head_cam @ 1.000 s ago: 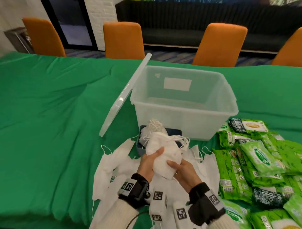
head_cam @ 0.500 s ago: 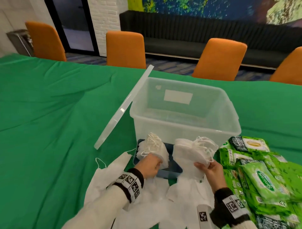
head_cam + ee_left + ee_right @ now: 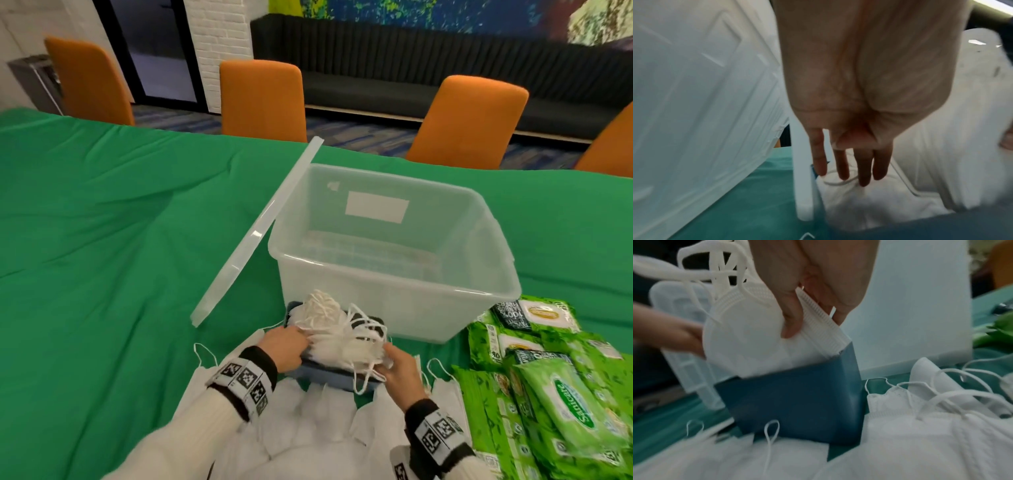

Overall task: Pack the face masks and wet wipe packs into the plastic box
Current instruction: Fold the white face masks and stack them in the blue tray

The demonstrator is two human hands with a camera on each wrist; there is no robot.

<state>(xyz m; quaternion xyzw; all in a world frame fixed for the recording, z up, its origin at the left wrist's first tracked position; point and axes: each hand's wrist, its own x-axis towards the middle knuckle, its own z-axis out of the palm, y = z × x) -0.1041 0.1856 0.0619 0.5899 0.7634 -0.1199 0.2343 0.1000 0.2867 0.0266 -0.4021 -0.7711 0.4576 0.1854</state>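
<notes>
From my head view the room is evenly and brightly lit, with soft shadows under the plastic box [image 3: 394, 274] on the green tablecloth [image 3: 120, 240], and the chairs [image 3: 262, 99] bow outward toward the frame's edges. A pale glare streak runs along the lid [image 3: 255, 236]. Both wrist views are dimmer and motion-smeared: my left hand [image 3: 865, 91] fills the frame out of focus, and the loose masks [image 3: 920, 443] near the lower edge blur to white.

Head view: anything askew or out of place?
The lid leans tilted against the plastic box's left side, not flat. Loose face masks sprawl over the cloth. The right hand pushes a mask stack crookedly into the small blue box.
</notes>
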